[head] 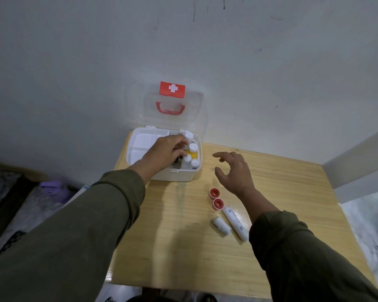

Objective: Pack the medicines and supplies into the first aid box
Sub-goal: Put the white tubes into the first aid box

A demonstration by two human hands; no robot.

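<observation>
The white first aid box (179,175) stands open at the table's far left corner, its clear lid (190,110) with a red cross and red handle leaning on the wall. Several white-capped bottles (193,147) stand in its right half. My left hand (164,151) reaches into the box, fingers curled around something among the bottles; what it grips is hidden. My right hand (235,171) hovers open over the table to the right of the box. Two red tape rolls (214,192) (218,203) and two white bandage rolls (221,226) (235,222) lie below it.
The wooden table (183,247) sits against a grey wall. A white tray insert (143,141) fills the box's left half. On the floor to the left lie a purple object (52,186) and dark clutter. Tiled floor shows at the right.
</observation>
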